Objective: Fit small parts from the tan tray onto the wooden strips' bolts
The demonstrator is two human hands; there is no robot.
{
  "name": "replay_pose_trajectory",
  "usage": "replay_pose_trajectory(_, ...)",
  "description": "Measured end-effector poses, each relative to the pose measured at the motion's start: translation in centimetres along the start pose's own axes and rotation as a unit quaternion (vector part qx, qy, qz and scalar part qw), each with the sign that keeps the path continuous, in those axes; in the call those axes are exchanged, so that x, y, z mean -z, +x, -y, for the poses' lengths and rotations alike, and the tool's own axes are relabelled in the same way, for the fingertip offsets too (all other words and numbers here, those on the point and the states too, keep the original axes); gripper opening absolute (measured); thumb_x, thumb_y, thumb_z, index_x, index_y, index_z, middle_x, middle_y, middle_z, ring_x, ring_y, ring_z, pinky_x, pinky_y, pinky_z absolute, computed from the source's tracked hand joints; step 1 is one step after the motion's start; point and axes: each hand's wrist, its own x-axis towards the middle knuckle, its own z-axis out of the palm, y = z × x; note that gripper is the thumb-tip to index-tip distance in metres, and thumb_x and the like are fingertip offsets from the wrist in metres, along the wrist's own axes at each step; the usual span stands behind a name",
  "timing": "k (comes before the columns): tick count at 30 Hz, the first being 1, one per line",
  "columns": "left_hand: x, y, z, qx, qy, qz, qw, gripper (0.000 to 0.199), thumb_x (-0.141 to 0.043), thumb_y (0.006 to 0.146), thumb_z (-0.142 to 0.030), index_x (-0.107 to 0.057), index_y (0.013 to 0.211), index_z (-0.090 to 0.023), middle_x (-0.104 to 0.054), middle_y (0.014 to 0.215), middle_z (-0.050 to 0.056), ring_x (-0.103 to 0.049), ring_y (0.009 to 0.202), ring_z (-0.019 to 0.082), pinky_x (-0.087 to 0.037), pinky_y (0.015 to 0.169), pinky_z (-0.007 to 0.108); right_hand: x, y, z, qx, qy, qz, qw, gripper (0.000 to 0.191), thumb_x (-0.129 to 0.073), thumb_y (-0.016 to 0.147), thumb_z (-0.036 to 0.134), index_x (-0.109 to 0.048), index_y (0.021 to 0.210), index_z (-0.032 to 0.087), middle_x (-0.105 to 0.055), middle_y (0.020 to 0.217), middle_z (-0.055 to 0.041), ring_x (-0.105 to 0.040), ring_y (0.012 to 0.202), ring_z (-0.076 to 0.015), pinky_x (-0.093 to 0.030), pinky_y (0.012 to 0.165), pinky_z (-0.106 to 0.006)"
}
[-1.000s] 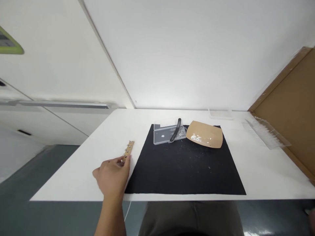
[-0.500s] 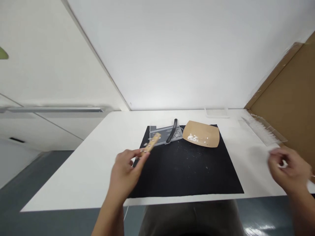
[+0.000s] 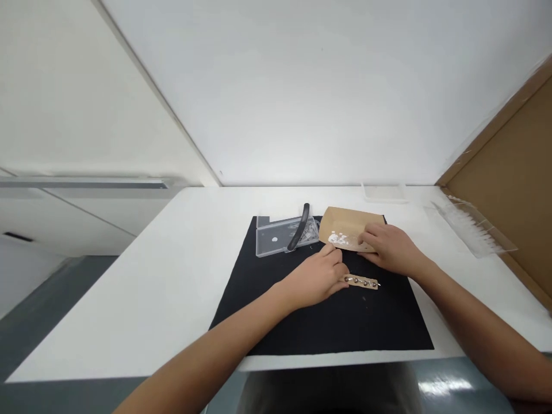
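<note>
My left hand (image 3: 319, 276) is closed on one end of a small tan strip (image 3: 362, 282) that carries a row of several round metal studs. The strip extends to the right over a black mat (image 3: 293, 322). My right hand (image 3: 390, 247) is at the near right side of a brown paper tray (image 3: 338, 215). Its fingers bend over the tray's front rim, with the thumb outside and below. Small white pieces (image 3: 338, 238) lie in the tray, left of those fingers. Whether a small piece is between the fingertips is hidden.
Behind my left hand lies a clear plastic case (image 3: 271, 238) with a black curved handle (image 3: 299, 227) across it. A clear shallow tray (image 3: 385, 194) stands by the back wall. Clear packs with white rods (image 3: 468, 227) lie at the right, beside a brown board (image 3: 513, 172).
My left hand has brought the strip right and down over the mat. My right hand has come in from the table's right side to the paper tray. The camera view has shifted slightly.
</note>
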Motion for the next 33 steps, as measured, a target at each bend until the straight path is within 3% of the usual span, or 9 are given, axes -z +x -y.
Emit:
replay_pose_trajectory(4, -1.2, -0.2, 0.9, 0.005, -0.045, -0.006, 0.999, 0.021, -0.065, 0.105, -0.034, -0.072, 0.110, -0.015, -0.061, 0.101, 0.010, -0.055, 0.104, 0.028, -0.051, 0.091, 0.038, -1.0, 0.1, 0.5, -0.029, -0.053, -0.037, 0.998, 0.007, -0.065, 0.101, 0.027, -0.066, 0.100, 0.021, -0.068, 0.098, -0.0057, -0.060, 0.087, -0.0227, -0.035, 0.075, -0.035)
replay_pose_trajectory(7, -2.1, -0.6, 1.3, 0.018, -0.090, -0.023, 0.996, 0.023, -0.064, 0.105, -0.037, -0.072, 0.112, -0.016, -0.062, 0.103, 0.010, -0.055, 0.103, 0.027, -0.051, 0.090, 0.038, -1.0, -0.2, 1.5, -0.033, -0.088, -0.089, 0.992, 0.015, -0.065, 0.100, 0.024, -0.066, 0.114, 0.021, -0.069, 0.107, -0.0082, -0.061, 0.098, -0.0265, -0.037, 0.086, -0.040)
replay_pose_trajectory(10, -2.6, -0.7, 1.5, 0.025, -0.118, -0.042, 0.992, 0.023, -0.066, 0.104, -0.039, -0.071, 0.111, -0.017, -0.062, 0.101, 0.009, -0.057, 0.102, 0.026, -0.051, 0.092, 0.037, -0.3, -0.7, 2.1, -0.001, -0.019, -0.137, 0.990, 0.021, -0.067, 0.101, 0.030, -0.066, 0.120, 0.023, -0.069, 0.106, -0.0071, -0.062, 0.096, -0.0258, -0.038, 0.088, -0.042)
replay_pose_trajectory(14, -2.5, -0.8, 1.5, 0.027, -0.093, -0.056, 0.994, 0.025, -0.068, 0.103, -0.039, -0.070, 0.111, -0.016, -0.064, 0.103, 0.009, -0.057, 0.102, 0.026, -0.051, 0.092, 0.039, 0.4, -1.6, 2.0, 0.067, 0.123, -0.148, 0.979, 0.012, -0.065, 0.100, 0.019, -0.066, 0.111, 0.024, -0.069, 0.093, -0.0025, -0.062, 0.084, -0.0194, -0.041, 0.082, -0.036)
replay_pose_trajectory(19, -1.8, -0.9, 1.5, 0.030, -0.042, -0.069, 0.996, 0.022, -0.065, 0.104, -0.036, -0.068, 0.108, -0.014, -0.065, 0.105, 0.011, -0.055, 0.104, 0.028, -0.050, 0.097, 0.042, 1.3, -2.4, 1.1, 0.069, 0.145, -0.133, 0.978, 0.015, -0.069, 0.097, 0.016, -0.070, 0.108, 0.026, -0.071, 0.088, 0.0001, -0.064, 0.083, -0.0186, -0.039, 0.089, -0.041)
replay_pose_trajectory(26, -1.3, -1.0, 2.0, 0.011, -0.071, -0.093, 0.993, 0.024, -0.064, 0.105, -0.038, -0.069, 0.109, -0.015, -0.066, 0.101, 0.010, -0.057, 0.099, 0.025, -0.051, 0.095, 0.040, 1.9, -2.9, 0.9, 0.062, 0.274, -0.037, 0.959, 0.008, -0.069, 0.097, 0.020, -0.072, 0.102, 0.026, -0.070, 0.082, 0.0017, -0.062, 0.076, -0.0149, -0.045, 0.078, -0.032)
replay_pose_trajectory(33, -0.8, -1.2, 2.2, -0.023, 0.003, -0.101, 0.995, 0.021, -0.058, 0.108, -0.032, -0.070, 0.107, -0.015, -0.070, 0.099, 0.010, -0.059, 0.101, 0.026, -0.053, 0.098, 0.041, 2.4, -2.9, 1.1, 0.055, 0.276, 0.021, 0.959, 0.008, -0.066, 0.097, 0.022, -0.073, 0.096, 0.025, -0.072, 0.085, 0.0006, -0.064, 0.079, -0.0154, -0.046, 0.081, -0.033)
